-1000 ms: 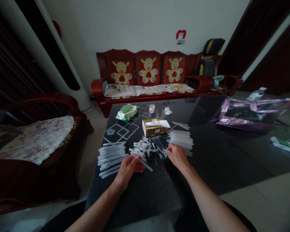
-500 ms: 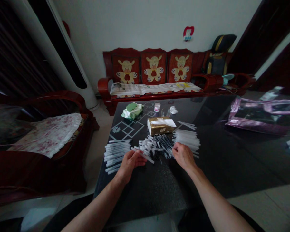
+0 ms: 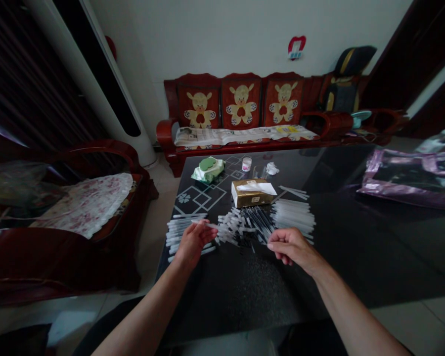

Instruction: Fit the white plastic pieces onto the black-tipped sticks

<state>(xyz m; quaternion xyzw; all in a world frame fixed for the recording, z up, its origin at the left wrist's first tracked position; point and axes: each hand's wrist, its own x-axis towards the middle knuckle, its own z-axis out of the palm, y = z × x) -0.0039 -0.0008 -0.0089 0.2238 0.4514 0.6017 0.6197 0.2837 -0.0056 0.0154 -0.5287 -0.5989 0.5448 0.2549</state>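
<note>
My left hand [image 3: 196, 241] pinches a pale pen [image 3: 208, 225] between thumb and fingers, above a row of similar pens [image 3: 177, 230] at the table's left side. To the right of that row lies a heap of small white pen caps [image 3: 230, 223]. Thin black pen refills [image 3: 258, 221] are bunched beside the caps. Frosted, empty-looking pen barrels [image 3: 293, 216] form a stack farther right. My right hand [image 3: 291, 247] is just in front of the refills and barrels, its fingers curled against the thumb; whatever is in it is too small to make out.
Behind the heaps stands a gold tissue box [image 3: 254, 194]. A green wipes packet [image 3: 208, 169], a small pink-and-white cup [image 3: 246, 164] and a crumpled tissue [image 3: 272, 168] are farther back. A few loose barrels [image 3: 294, 192] lie behind the stack. A purple-edged clear bag [image 3: 411, 178] rests at right.
My left hand has carried the pen left, from beside the caps to over the pen row. My right hand has drawn back slightly from the barrels toward me. The view has shifted a little.
</note>
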